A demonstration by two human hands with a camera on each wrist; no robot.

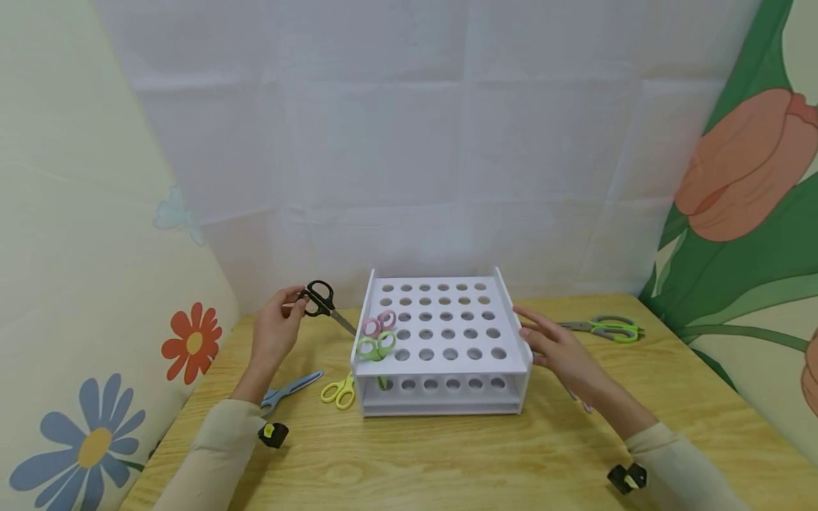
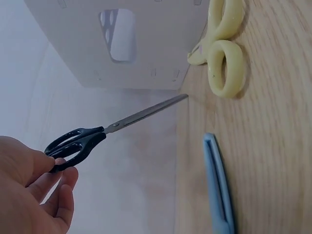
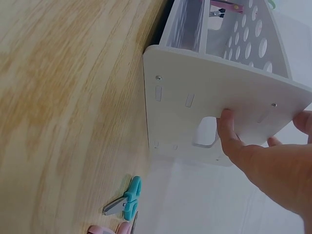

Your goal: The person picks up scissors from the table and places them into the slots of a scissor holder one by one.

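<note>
My left hand (image 1: 275, 330) pinches black-handled scissors (image 2: 146, 113) by one handle loop, with thumb and fingers. Their metal blades point down and right, toward the left side of a white perforated rack (image 1: 441, 363). Against the rack's right side panel (image 3: 195, 97) rests my right hand (image 1: 565, 358), its fingers fairly straight and the thumb on the outer face. Pink-handled scissors (image 1: 372, 327) and green-handled scissors (image 1: 368, 349) stand in holes of the rack's left column, handles up.
Yellow scissors (image 1: 346, 392) and blue scissors (image 1: 297, 385) lie on the wooden table (image 1: 422, 461) left of the rack. Green-and-grey scissors (image 1: 603, 328) lie to the right. Teal scissors (image 3: 130, 197) show in the right wrist view. A white cloth (image 1: 415, 163) hangs behind.
</note>
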